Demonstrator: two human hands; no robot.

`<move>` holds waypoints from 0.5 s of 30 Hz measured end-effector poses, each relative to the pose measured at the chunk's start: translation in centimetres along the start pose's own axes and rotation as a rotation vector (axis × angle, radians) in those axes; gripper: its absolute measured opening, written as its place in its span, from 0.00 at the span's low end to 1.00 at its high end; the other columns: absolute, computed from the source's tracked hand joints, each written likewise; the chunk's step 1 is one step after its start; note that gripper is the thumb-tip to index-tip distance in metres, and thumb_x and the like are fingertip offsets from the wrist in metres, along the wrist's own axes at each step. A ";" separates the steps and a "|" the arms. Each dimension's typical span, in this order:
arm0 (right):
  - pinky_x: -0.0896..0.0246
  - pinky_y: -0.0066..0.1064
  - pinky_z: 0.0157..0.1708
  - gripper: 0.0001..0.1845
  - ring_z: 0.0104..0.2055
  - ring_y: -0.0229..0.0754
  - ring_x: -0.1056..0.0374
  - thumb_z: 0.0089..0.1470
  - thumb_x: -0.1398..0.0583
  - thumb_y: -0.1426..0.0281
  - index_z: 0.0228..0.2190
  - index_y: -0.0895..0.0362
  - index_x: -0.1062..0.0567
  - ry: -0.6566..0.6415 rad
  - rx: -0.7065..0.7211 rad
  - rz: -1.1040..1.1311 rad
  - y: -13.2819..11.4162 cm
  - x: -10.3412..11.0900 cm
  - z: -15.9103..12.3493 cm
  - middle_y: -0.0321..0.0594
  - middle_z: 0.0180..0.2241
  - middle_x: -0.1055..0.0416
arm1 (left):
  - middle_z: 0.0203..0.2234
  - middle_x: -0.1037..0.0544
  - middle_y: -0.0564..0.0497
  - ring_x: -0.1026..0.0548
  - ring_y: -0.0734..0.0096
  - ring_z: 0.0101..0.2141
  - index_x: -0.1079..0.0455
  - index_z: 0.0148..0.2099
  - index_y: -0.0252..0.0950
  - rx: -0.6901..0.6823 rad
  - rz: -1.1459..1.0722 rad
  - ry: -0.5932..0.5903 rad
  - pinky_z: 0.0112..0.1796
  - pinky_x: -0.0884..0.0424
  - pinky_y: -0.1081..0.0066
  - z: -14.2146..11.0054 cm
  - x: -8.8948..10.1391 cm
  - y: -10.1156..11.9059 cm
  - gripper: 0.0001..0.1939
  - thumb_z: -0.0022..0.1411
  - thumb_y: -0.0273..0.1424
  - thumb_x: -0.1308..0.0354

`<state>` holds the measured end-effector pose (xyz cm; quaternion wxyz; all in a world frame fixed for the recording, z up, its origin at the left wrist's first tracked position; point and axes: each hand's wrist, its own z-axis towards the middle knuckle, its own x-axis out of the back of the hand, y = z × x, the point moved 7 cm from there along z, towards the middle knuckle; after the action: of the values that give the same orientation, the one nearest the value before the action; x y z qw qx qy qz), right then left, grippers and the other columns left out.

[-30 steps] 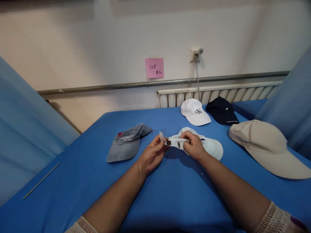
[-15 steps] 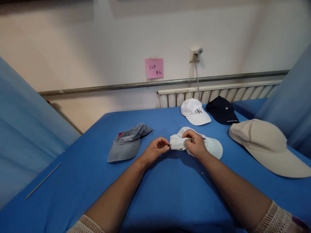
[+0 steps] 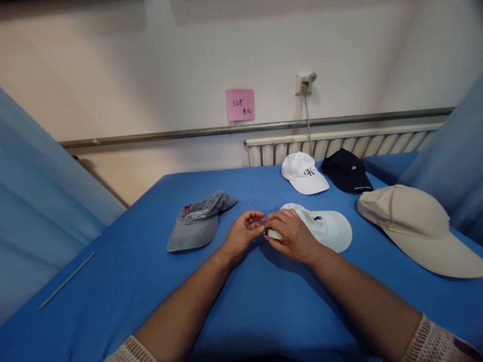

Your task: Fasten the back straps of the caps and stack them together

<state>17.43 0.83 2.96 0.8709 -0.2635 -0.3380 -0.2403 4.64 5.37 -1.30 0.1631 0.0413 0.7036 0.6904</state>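
A pale cap (image 3: pixel 332 226) with a small dark logo lies on the blue-covered table, its visor pointing right. My right hand (image 3: pixel 292 234) is closed around the cap's rear band, covering most of it. A short piece of the pale strap (image 3: pixel 274 234) shows below its fingers. To its left, my left hand (image 3: pixel 244 234) pinches the strap's end, thumb and index finger together. A small dark bit shows at that end, too small to identify. The fingertips of both hands nearly meet.
Left of my hands is a grey cap (image 3: pixel 198 223). Behind lie a white cap (image 3: pixel 304 173) and a dark navy cap (image 3: pixel 345 171); a large beige cap (image 3: pixel 411 216) is at right. A thin stick (image 3: pixel 68 280) lies left. Blue curtains (image 3: pixel 30 216) flank the table (image 3: pixel 151 296).
My right hand has shifted left along the rear band and now wraps over it, close to my left hand. The pale cap has turned slightly, its logo now showing. My left hand has barely moved.
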 end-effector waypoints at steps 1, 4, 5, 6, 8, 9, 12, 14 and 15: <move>0.45 0.41 0.43 0.06 0.42 0.46 0.35 0.54 0.41 0.71 0.36 0.55 0.28 0.007 -0.003 0.013 0.0 0.0 0.0 0.43 0.40 0.27 | 0.35 0.25 0.50 0.28 0.74 0.33 0.30 0.40 0.33 0.003 0.003 0.000 0.39 0.33 0.71 0.2 0.0 -0.3 0.20 0.44 0.28 0.29; 0.45 0.40 0.42 0.03 0.39 0.45 0.35 0.55 0.43 0.73 0.34 0.55 0.29 0.022 -0.001 0.043 -0.3 0.0 0.0 0.41 0.36 0.26 | 0.31 0.26 0.51 0.28 0.74 0.34 0.30 0.37 0.32 0.014 0.018 0.044 0.39 0.34 0.71 0.8 0.5 -1.1 0.18 0.43 0.27 0.30; 0.44 0.40 0.43 0.04 0.40 0.45 0.34 0.56 0.43 0.72 0.36 0.55 0.30 0.021 -0.002 0.044 -0.4 0.0 0.0 0.42 0.37 0.27 | 0.31 0.26 0.51 0.28 0.74 0.33 0.31 0.37 0.32 0.021 0.017 0.066 0.39 0.34 0.71 0.9 0.8 -1.3 0.18 0.43 0.27 0.30; 0.44 0.41 0.44 0.07 0.42 0.47 0.34 0.56 0.42 0.70 0.39 0.55 0.30 0.018 -0.004 0.039 -0.5 0.0 0.0 0.44 0.40 0.27 | 0.31 0.26 0.51 0.28 0.74 0.33 0.31 0.38 0.32 0.026 0.010 0.081 0.39 0.33 0.71 1.0 1.1 -1.4 0.18 0.43 0.27 0.30; 0.45 0.43 0.46 0.15 0.47 0.50 0.35 0.55 0.40 0.66 0.44 0.56 0.31 0.007 -0.027 0.009 -0.6 -0.2 0.0 0.47 0.46 0.29 | 0.33 0.26 0.51 0.28 0.74 0.34 0.31 0.40 0.33 0.031 -0.014 0.087 0.40 0.33 0.71 1.0 1.3 -1.4 0.20 0.43 0.27 0.29; 0.45 0.44 0.46 0.17 0.48 0.51 0.36 0.54 0.39 0.65 0.45 0.56 0.32 -0.001 -0.044 -0.016 -0.6 -0.3 0.0 0.48 0.47 0.29 | 0.34 0.26 0.50 0.28 0.74 0.35 0.30 0.41 0.33 0.031 -0.026 0.079 0.40 0.33 0.70 1.0 1.3 -1.3 0.21 0.43 0.27 0.29; 0.45 0.43 0.44 0.08 0.43 0.50 0.34 0.55 0.40 0.67 0.38 0.56 0.30 -0.024 -0.103 -0.101 -0.2 -0.7 0.0 0.45 0.41 0.28 | 0.36 0.26 0.49 0.28 0.73 0.37 0.29 0.42 0.33 0.032 -0.043 0.057 0.42 0.33 0.71 0.7 1.1 -0.9 0.22 0.43 0.27 0.28; 0.45 0.43 0.43 0.05 0.42 0.49 0.34 0.55 0.41 0.69 0.36 0.56 0.29 -0.017 -0.154 -0.137 0.2 -0.7 0.0 0.44 0.38 0.28 | 0.37 0.27 0.49 0.28 0.73 0.38 0.29 0.42 0.33 0.036 -0.053 0.036 0.43 0.34 0.71 0.6 0.8 -0.8 0.22 0.43 0.27 0.28; 0.45 0.42 0.42 0.05 0.42 0.49 0.34 0.55 0.41 0.69 0.35 0.56 0.29 -0.008 -0.182 -0.141 0.4 -0.7 0.0 0.44 0.38 0.28 | 0.37 0.27 0.49 0.28 0.73 0.38 0.29 0.43 0.33 0.034 -0.056 0.023 0.43 0.34 0.71 0.5 0.7 -0.7 0.23 0.43 0.27 0.28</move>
<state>17.21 1.27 2.32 0.8231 -0.3178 -0.3360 -0.3296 4.28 6.01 -2.12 0.1735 0.0163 0.7179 0.6740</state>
